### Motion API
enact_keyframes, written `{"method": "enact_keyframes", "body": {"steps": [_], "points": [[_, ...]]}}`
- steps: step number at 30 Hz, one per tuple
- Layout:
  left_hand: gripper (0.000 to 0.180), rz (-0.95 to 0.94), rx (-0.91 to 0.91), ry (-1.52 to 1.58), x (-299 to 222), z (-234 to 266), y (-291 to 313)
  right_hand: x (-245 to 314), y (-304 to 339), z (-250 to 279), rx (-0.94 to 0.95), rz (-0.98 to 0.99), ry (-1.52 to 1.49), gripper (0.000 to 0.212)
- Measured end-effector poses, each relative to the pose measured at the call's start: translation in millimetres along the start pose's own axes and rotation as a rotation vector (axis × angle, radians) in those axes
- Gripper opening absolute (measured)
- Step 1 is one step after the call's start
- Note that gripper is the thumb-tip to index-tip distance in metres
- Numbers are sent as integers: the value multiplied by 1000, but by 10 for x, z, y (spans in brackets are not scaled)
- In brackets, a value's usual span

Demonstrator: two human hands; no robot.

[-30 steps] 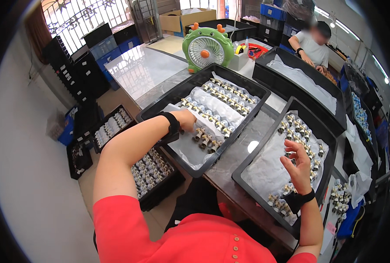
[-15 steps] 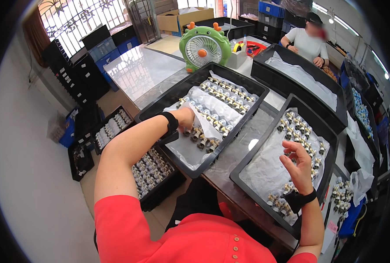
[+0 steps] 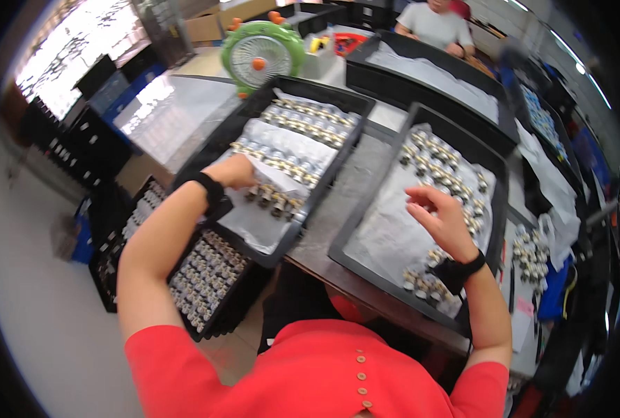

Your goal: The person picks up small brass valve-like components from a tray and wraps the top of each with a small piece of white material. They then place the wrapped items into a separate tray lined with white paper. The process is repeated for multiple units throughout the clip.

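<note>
My left hand (image 3: 236,171) reaches into the left black tray (image 3: 308,212), at the end of the nearest row of small metal-and-white fittings (image 3: 276,200). Its fingers curl downward beside the raised edge of a white paper sheet (image 3: 279,180); what they pinch, if anything, is hidden. Over the right black tray (image 3: 346,240) hovers my right hand (image 3: 441,214), thumb and fingers bent but apart, with nothing visible between them. Below it, more fittings (image 3: 439,164) stand on white paper lining (image 3: 383,237). Each wrist has a black band.
A green fan (image 3: 262,57) stands behind the left tray. Another black paper-lined tray (image 3: 428,94) sits at the back, with a co-worker (image 3: 435,28) behind it. Crates of fittings (image 3: 207,279) are stacked low at left. Loose fittings (image 3: 531,254) lie at far right.
The whole view has swung, so the trays appear farther left and higher. My left hand stays at the same row of fittings. My right hand's fingers are bent in somewhat more.
</note>
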State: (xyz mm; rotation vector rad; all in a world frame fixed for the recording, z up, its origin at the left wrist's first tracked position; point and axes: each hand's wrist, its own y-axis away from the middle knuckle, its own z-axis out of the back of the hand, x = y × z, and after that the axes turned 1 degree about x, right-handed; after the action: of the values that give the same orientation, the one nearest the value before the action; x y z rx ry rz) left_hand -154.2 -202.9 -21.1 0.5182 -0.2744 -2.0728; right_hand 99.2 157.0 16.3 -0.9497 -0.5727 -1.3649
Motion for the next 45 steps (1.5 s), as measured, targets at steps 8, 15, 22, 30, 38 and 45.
{"method": "enact_keyframes", "body": {"steps": [8, 15, 22, 30, 38, 45], "points": [[24, -286, 200, 68, -1245, 518, 953, -156, 164, 10, 665, -22, 353, 41], [24, -1006, 83, 520, -2160, 192, 1111, -115, 266, -85, 951, -86, 484, 49], [26, -1025, 6, 758, -2761, -232, 510, -75, 177, 39, 815, -178, 358, 45], [43, -671, -136, 994, -2570, -511, 122, -24, -9, -38, 84, -91, -104, 41], [49, -723, -207, 906, -2599, -583, 200, -125, -53, -110, -13, -85, -382, 45], [55, -712, -176, 832, -2609, -541, 207, -213, -58, -95, -70, -72, -395, 46]]}}
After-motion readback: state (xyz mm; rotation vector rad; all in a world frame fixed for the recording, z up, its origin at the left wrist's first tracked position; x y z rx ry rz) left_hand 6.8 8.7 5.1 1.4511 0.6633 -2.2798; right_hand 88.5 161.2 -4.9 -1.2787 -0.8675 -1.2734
